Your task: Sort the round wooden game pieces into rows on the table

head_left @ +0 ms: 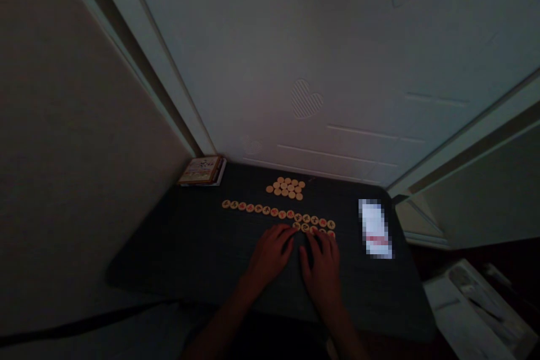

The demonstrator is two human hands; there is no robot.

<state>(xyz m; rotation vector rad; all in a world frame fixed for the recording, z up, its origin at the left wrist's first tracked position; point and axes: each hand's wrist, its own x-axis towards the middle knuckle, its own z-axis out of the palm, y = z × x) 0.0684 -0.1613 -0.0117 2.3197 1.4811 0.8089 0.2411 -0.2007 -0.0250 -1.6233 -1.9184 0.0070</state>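
Observation:
A long row of round Chinese chess pieces [266, 210], marked with red or dark characters, runs across the dark table [189, 253]. A shorter second row [305, 227] lies just below its right end. My left hand [270, 250] reaches its fingertips to the left end piece of that short row, thumb apart from the fingers. Over the rest of the short row, my right hand [323, 261] lays its stretched fingers on or against the pieces, hiding some of them. Farther back sits a cluster of pieces [287, 187] with no characters visible.
A book or flat box [202, 170] lies at the table's back left corner, atop something white. On the right side is a bright, pixelated, phone-shaped object [374, 228]. A white panel with a heart relief [306, 99] stands behind the table. A white box [476, 309] is at lower right.

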